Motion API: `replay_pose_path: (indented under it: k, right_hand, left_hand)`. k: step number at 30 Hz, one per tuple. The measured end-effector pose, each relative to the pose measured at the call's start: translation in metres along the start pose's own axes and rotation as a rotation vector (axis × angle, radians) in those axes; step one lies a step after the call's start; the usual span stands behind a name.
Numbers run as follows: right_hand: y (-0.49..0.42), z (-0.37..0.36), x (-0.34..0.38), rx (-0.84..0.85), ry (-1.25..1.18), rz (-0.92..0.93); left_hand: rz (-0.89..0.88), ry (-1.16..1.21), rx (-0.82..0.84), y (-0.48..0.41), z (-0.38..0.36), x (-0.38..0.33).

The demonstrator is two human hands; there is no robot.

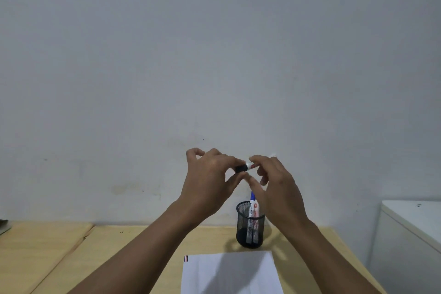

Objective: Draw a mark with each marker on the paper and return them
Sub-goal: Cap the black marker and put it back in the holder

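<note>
Both hands are raised in front of the wall, holding one white marker (pixel 250 165) level between them. My left hand (pixel 210 181) pinches its black cap (pixel 240 168). My right hand (pixel 276 188) grips the barrel, whose far end sticks out past my fingers. Below, a black mesh pen cup (pixel 250 224) stands on the wooden table (pixel 133 246) and holds a blue-capped marker (pixel 252 200) and a red-labelled marker (pixel 256 210). A white sheet of paper (pixel 229 272) lies in front of the cup, with short red and blue marks (pixel 186 258) at its top left corner.
A plain grey wall fills most of the view. A white cabinet (pixel 410 234) stands right of the table. A second table surface (pixel 28 250) adjoins on the left, with a dark object at its far left edge.
</note>
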State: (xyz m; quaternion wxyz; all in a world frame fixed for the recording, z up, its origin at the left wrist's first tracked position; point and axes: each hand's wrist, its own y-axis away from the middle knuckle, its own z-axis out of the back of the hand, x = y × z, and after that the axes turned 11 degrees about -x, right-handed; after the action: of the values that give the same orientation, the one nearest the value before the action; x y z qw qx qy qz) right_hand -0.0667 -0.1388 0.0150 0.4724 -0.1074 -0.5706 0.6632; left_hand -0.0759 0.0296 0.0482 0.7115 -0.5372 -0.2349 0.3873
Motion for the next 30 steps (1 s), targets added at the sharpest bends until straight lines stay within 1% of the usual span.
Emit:
replay_pose_path:
  k: [2, 3, 5, 7, 10, 13, 18, 21, 24, 26, 30]
  right_hand:
    - [-0.009, -0.006, -0.011, -0.049, -0.041, -0.025]
    - [-0.014, -0.009, -0.018, -0.064, -0.093, -0.076]
    - [-0.022, -0.015, -0.035, -0.076, -0.208, -0.255]
    - [-0.026, -0.021, -0.053, -0.053, -0.237, -0.374]
    - [-0.024, -0.032, -0.075, 0.009, -0.224, -0.395]
    - [-0.021, -0.049, -0.091, 0.088, -0.130, -0.395]
    - [-0.003, -0.076, -0.114, 0.230, -0.020, -0.428]
    - [0.008, -0.090, -0.125, 0.280, 0.042, -0.451]
    - [0.016, -0.100, -0.128, 0.305, 0.076, -0.480]
    - [0.021, -0.104, -0.130, 0.318, 0.106, -0.453]
    - [0.025, -0.107, -0.130, 0.326, 0.140, -0.429]
  left_hand:
    - [0.010, 0.059, 0.016, -0.001, -0.009, 0.003]
    - [0.036, 0.085, 0.031, -0.001, -0.013, 0.005]
    - [0.099, 0.104, 0.093, 0.004, -0.025, 0.012]
    - [0.157, 0.082, 0.219, 0.012, -0.039, 0.020]
    - [0.201, 0.003, 0.454, 0.028, -0.064, 0.031]
    - [0.225, -0.082, 0.661, 0.044, -0.092, 0.041]
    - [0.267, -0.102, 0.836, 0.065, -0.130, 0.052]
    - [0.302, -0.086, 0.874, 0.073, -0.143, 0.055]
    - [0.323, -0.073, 0.828, 0.077, -0.147, 0.057]
    - [0.326, -0.063, 0.801, 0.079, -0.148, 0.058]
    - [0.317, -0.070, 0.804, 0.080, -0.150, 0.059]
